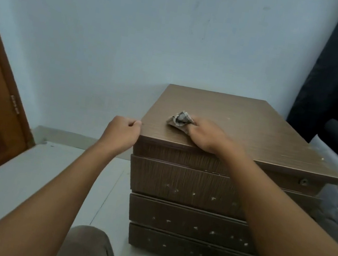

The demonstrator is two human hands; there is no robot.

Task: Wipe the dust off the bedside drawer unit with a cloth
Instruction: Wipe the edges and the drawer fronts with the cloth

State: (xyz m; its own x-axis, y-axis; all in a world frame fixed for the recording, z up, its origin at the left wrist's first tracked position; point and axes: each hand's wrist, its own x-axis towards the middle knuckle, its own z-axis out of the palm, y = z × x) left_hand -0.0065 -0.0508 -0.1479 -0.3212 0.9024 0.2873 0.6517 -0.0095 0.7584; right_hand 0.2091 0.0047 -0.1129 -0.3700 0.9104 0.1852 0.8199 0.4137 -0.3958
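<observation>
Cloth (179,121) (bunched) under right hand (206,136)

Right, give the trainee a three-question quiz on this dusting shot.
1. True or false: the cloth lies on top of the drawer unit, under the right hand.
2. Where is the left hand? A) on the door B) at the unit's front left top corner C) on the lowest drawer front
3. Fill in: pale specks dot the drawer ____.

Key: 1 true; 2 B; 3 fronts.
</observation>
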